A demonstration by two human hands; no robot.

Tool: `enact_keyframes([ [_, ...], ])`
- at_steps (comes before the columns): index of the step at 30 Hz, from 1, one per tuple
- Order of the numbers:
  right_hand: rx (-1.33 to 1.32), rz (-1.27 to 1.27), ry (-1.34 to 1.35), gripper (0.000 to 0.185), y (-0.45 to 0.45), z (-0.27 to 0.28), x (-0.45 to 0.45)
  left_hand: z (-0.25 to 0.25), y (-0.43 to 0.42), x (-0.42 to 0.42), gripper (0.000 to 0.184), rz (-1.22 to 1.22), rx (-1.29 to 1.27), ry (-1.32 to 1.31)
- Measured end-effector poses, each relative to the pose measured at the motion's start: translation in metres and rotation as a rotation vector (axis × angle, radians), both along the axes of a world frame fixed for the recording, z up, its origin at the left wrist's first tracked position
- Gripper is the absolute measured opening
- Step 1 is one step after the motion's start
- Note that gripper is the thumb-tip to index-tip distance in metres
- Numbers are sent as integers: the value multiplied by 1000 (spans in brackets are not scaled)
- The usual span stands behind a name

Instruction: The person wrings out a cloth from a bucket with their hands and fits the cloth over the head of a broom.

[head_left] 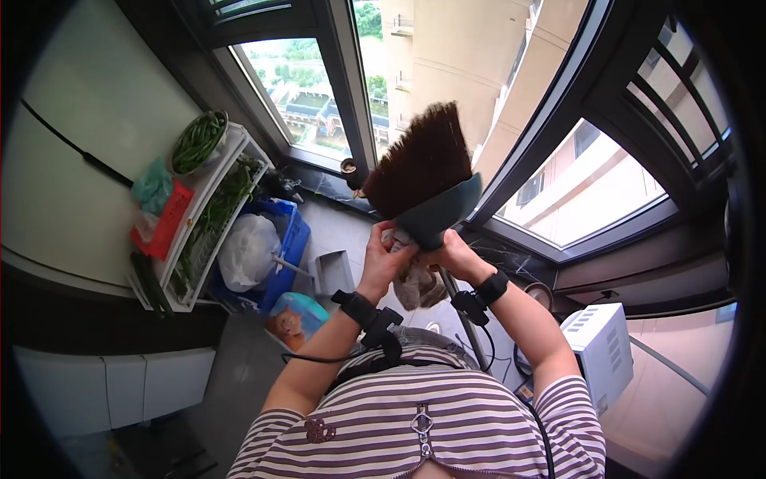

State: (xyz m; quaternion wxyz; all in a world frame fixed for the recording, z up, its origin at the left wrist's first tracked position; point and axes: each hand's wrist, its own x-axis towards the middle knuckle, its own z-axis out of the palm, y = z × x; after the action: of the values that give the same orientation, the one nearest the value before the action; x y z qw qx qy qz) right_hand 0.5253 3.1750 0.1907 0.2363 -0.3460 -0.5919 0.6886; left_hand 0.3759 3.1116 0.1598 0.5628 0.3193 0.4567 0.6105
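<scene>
A broom with dark brown bristles [423, 160] and a grey-green head [443, 211] is held up in front of me, bristles pointing up and away. Its metal pole runs down past my right side. My left hand [386, 257] pinches a crumpled greyish-brown cloth [416, 286] just under the broom head. Around the base of the head, where it meets the pole, my right hand [456, 257] is closed. The cloth hangs between the two hands.
At left stands a white rack [209, 207] with green vegetables, beside a blue crate [297, 238] holding a white plastic bag [249, 251]. A grey dustpan [333, 273] lies on the floor. A white appliance [598, 351] is at right. Windows are ahead.
</scene>
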Motion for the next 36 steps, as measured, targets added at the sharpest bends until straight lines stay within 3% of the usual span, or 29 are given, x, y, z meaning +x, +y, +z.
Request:
enact_keyframes([
  [3,-61,-17,-56,27,-3,-7,4,-4,-10,-9,55,41,-104,-40],
  [7,-229,-22,-56,10,5,5,26,-13,-20,-43,27,-74,-191,-140],
  [8,-360,-1,14,16,10,3,32,-18,-21,-43,27,-72,-189,-143],
  [11,-514,56,164,28,14,14,32,-36,-18,-36,47,-355,-228,-554],
  [14,-649,129,317,36,6,1,19,2,-12,-14,47,-431,-291,-762],
  [16,-532,11,153,34,-2,15,14,21,-14,-6,44,-431,-196,-788],
  [18,-318,42,25,32,-17,9,17,21,-16,0,37,-49,-136,-694],
  [22,96,-92,-188,34,-58,-6,25,26,-23,5,27,129,-3,-512],
  [28,-86,-144,-134,20,-60,14,23,33,-24,11,16,237,53,-428],
  [33,-374,76,-59,19,-55,17,35,29,-27,3,22,5,44,-516],
  [34,-465,251,71,20,-43,18,41,33,-27,1,22,4,49,-513],
  [36,-229,316,89,31,-26,33,43,42,-26,-2,27,-124,-34,-572],
])
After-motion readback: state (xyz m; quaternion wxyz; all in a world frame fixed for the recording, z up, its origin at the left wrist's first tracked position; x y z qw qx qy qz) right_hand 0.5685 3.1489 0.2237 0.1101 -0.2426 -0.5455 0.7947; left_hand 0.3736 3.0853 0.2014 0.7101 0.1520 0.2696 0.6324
